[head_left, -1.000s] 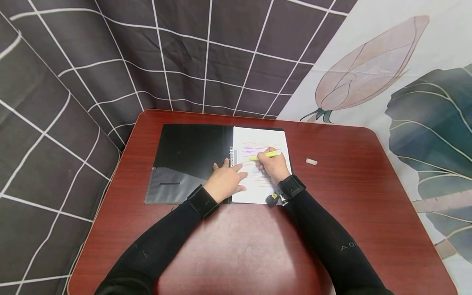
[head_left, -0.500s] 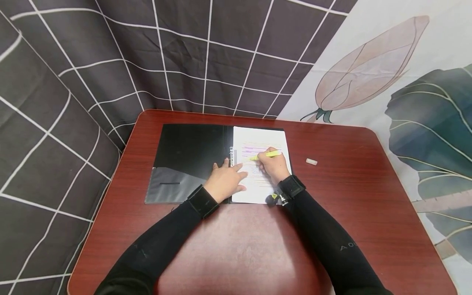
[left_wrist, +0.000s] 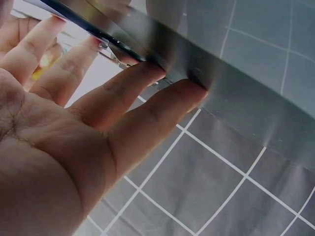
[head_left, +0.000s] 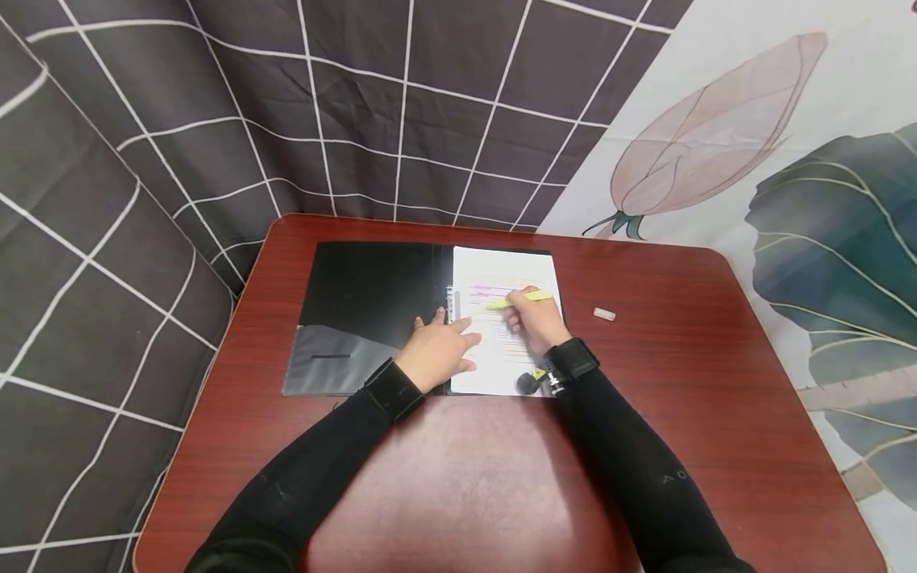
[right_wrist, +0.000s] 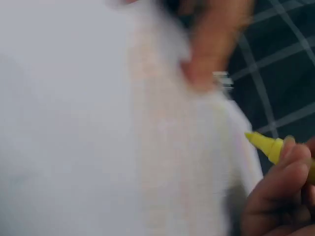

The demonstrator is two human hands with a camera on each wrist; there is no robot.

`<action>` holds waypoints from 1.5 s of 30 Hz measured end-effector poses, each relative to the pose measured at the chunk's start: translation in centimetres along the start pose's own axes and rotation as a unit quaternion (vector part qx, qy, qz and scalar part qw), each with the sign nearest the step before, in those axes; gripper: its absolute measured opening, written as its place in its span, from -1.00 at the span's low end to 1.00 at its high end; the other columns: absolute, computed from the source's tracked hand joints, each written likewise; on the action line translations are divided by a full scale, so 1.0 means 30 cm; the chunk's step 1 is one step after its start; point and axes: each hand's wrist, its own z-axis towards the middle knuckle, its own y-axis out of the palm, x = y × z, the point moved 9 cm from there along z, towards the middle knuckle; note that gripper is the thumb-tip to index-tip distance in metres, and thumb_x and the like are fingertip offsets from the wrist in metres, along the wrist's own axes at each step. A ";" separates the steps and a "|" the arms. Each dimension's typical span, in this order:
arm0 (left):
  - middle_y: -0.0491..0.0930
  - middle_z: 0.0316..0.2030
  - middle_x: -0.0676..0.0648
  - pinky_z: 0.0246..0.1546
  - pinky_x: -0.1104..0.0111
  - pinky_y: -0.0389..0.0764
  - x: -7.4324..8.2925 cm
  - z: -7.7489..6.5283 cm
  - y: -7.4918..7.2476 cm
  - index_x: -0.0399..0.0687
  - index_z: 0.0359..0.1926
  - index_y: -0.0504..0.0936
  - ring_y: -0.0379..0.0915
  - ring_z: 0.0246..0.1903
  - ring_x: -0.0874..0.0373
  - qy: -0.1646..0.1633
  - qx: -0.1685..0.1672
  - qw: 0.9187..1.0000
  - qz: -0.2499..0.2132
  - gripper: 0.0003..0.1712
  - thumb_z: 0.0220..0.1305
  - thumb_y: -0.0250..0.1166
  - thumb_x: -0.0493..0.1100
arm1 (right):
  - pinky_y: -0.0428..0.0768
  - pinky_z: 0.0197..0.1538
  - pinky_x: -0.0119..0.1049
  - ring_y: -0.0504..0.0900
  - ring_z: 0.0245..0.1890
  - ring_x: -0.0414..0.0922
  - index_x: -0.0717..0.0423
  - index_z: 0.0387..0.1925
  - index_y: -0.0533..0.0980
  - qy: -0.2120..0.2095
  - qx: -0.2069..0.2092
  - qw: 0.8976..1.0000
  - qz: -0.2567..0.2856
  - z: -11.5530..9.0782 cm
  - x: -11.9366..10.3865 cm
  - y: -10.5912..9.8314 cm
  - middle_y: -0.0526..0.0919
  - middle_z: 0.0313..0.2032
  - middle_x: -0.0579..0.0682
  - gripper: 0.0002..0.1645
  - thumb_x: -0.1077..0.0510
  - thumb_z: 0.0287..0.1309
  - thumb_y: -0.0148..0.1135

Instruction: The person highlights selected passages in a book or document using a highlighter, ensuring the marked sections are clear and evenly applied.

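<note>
A black ring binder (head_left: pixel 372 282) lies open on the table with printed white pages (head_left: pixel 490 370) on its right side. Pink-purple and yellow marks show among the text lines. My right hand (head_left: pixel 539 320) pinches a yellow highlighter (right_wrist: pixel 265 144), whose tip is close over the page in the head view. In the right wrist view the page is blurred. My left hand (head_left: pixel 435 352) rests with spread fingers across the binder's spine and the page's left edge, next to the metal rings (head_left: pixel 450 302). Its fingertips (left_wrist: pixel 197 88) touch the dark binder surface in the left wrist view.
A small whitish cylindrical piece (head_left: pixel 604 314) lies on the red-brown table (head_left: pixel 673 358) right of the binder. Grey gridded cloth (head_left: pixel 358 103) hangs behind and to the left, and a white cloth with a floral print (head_left: pixel 702 151) hangs on the right.
My right hand has shifted slightly to the right with the highlighter, which also lies a little flatter across the page. The left hand has stayed in place.
</note>
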 end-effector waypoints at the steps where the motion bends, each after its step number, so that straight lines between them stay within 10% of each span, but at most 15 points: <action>1: 0.47 0.69 -0.02 0.35 -0.63 0.51 0.002 -0.001 0.001 0.38 0.59 0.62 0.35 0.61 -0.61 0.002 0.000 1.000 0.001 -0.29 0.52 0.49 0.28 | 0.47 -0.46 -0.53 0.50 -0.54 -0.32 0.08 -0.19 0.46 0.003 -0.004 1.000 0.021 0.000 -0.003 -0.010 0.63 -0.54 -0.17 -0.91 0.27 0.51 0.20; 33: 0.61 0.47 -0.05 0.34 -0.58 0.56 -0.050 -0.008 -0.033 0.30 0.48 0.71 0.43 0.60 -0.47 0.034 0.088 0.996 -0.001 -0.37 0.48 0.58 0.19 | 0.53 -0.41 -0.52 0.55 -0.53 -0.31 0.09 -0.01 0.45 0.008 -0.001 0.984 0.176 -0.098 0.094 -0.133 0.68 -0.50 -0.16 -0.94 0.20 0.74 0.05; 45: 0.71 0.40 -0.04 0.20 -0.37 0.73 0.073 -0.119 -0.111 0.12 0.30 0.82 0.58 0.42 -0.40 0.049 0.116 0.991 0.034 -0.44 0.43 0.59 0.24 | 0.51 -0.42 -0.49 0.53 -0.52 -0.32 0.05 0.05 0.43 0.015 -0.001 0.989 0.149 -0.094 0.102 -0.134 0.66 -0.47 -0.16 -0.94 0.22 0.74 0.02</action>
